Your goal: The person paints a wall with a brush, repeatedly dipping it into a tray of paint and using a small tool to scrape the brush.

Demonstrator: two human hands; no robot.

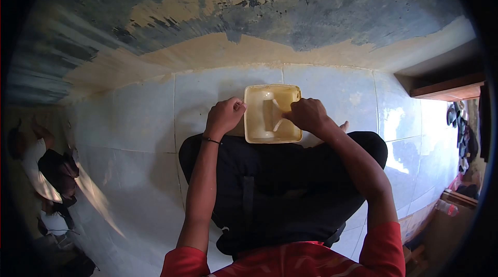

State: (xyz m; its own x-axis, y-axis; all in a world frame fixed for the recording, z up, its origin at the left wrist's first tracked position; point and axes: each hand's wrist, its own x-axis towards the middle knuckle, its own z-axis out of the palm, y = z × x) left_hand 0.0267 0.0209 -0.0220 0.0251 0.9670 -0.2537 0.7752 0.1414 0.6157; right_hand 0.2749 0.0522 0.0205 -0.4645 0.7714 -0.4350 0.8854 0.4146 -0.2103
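Note:
A square, yellowish plastic tub [251, 132] sits on the floor in front of my crossed legs. My left hand [226, 115] is closed, its fingertips pinching the left rim of the tub. My right hand [307, 116] reaches over the right rim, with its fingers closed around a pale, white-ended thing [277, 124] inside the tub. The kind of thing it is cannot be made out. A brownish rectangular patch [268, 114] shows at the tub's bottom, beside the white ends.
Light blue tiles [332, 85] cover the floor up to a stained, peeling wall [270, 28]. Another person [46, 165] is at the far left. A wooden ledge [448, 90] juts out at the right, with a plastic bottle [446, 207] lower down.

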